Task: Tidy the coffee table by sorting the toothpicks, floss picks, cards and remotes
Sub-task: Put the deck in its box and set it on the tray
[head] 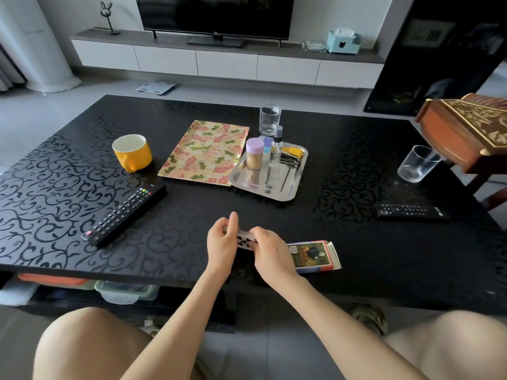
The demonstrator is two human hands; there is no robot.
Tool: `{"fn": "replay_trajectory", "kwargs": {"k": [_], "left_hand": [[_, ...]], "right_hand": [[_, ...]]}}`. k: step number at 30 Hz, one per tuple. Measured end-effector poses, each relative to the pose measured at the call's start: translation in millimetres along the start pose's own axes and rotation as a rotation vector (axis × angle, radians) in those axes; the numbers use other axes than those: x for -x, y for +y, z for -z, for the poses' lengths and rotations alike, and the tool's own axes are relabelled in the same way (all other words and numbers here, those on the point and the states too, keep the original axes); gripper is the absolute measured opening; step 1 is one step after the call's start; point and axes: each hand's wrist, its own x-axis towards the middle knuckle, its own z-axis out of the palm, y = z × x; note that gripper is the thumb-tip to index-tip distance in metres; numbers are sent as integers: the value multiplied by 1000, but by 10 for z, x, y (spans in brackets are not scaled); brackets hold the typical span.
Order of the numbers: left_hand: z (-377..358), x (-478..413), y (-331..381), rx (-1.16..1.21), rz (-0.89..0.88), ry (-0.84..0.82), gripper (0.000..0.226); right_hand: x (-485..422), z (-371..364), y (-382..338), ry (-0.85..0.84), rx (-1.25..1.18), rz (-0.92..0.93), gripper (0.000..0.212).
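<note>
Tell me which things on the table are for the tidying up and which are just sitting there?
For the job: cards, held by the left hand and right hand; card box; big remote; small remote; toothpick jar.

Just lying about: yellow mug; spray bottle; far glass; side glass.

Bare table (343,171) wide between steel tray (263,185) and right glass (418,164). Free band between trays and near edge. Near centre taken: left hand (222,239), right hand (270,248) gripping card deck (244,240); card box (312,256) just right. Near left: long remote (123,215) diagonal, yellow mug (133,152) behind. Centre: floral tray (204,152), steel tray side by side. Upright toothpick jar (254,157), spray bottle (275,149) on steel tray's far end; tall glass (270,119) beyond. Right: second remote (411,211).
</note>
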Motion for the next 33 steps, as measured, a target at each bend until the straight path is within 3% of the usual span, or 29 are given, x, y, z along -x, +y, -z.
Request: {"fn": "replay_trajectory", "kwargs": {"k": [3,5,7,9,12,15,23,28,33], "left_hand": [[-47,44,154,43,1,-48,47],[-127,103,250,-4,-34,-32,36],[-240,181,312,-264,-184,-76,18],[-448,252,304,-573,-469,-256,9],[-804,382,252,-998,-690,-596,38],[-1078,458,232,-1329,-747,-666,67],[-965,397,303,-975,-717,-724,68],[-729,518,361,-664,-552,-515,52],[-641,499,380,-686,-597,-405,49]], "right_hand": [[104,188,29,148,-11,-9,17],[199,416,184,265,-75,-125,15],[282,687,436,344,-206,-311,12],[359,953,730,385,-394,-484,7],[468,1234,990,395,-664,-643,11],[571,1372,1115,354,-773,-707,20],[610,1366,1129,160,-859,-705,12],[628,1382,1058,149,-872,-659,10],[679,1398,948,141,-793,-579,10]]}}
